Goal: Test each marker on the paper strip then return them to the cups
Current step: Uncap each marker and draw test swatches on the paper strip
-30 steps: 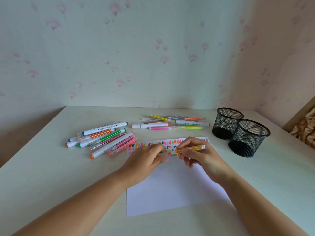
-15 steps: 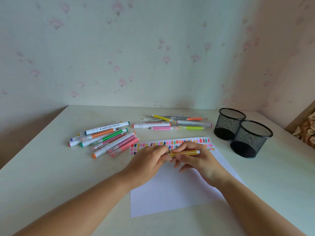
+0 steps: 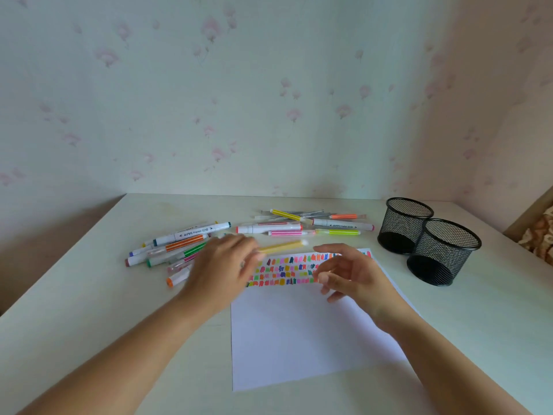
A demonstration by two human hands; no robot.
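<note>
— Status?
— My right hand (image 3: 350, 274) has released: fingers slack, empty. My left hand (image 3: 221, 265) alone grips the yellow marker (image 3: 281, 246) at the paper (image 3: 299, 339) top edge. I judge it tested; cups (image 3: 404, 226) next.

Paper, plastic and wire mesh on a smooth, pale surface.
You're looking at a matt white paper sheet (image 3: 299, 333) with flat, dull ink swatches across its far strip. It lies on a smooth surface (image 3: 89, 310) with a faint sheen. Left of the sheet, the markers (image 3: 191, 235) have smooth, slightly glossy plastic barrels. The yellow marker (image 3: 281, 246) at the sheet's far edge is blurred but looks plastic too. Right of the sheet, the cups (image 3: 443, 253) are matt black metal mesh. Beyond the sheet, the wallpaper (image 3: 269, 85) looks matt.
</note>
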